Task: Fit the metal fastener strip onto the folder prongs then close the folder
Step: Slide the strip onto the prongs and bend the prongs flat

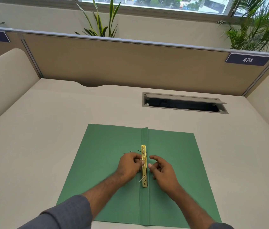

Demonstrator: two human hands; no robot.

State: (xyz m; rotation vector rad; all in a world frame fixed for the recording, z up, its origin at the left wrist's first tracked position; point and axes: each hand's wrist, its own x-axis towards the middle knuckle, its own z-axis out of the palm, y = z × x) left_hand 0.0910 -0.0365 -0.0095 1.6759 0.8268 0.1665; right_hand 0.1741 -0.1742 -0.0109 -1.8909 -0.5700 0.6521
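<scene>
Green folder (114, 171) open flat on desk (47, 129). Gold fastener strip (144, 166) along spine, prongs (141, 179) poking up toward 9 o'clock. Left hand (129, 166) pinching strip; right hand (161, 171) half-open, empty, at 3 o'clock.

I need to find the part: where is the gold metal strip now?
In the head view, the gold strip lies along the open green folder's spine, between the left hand and right hand.
</scene>
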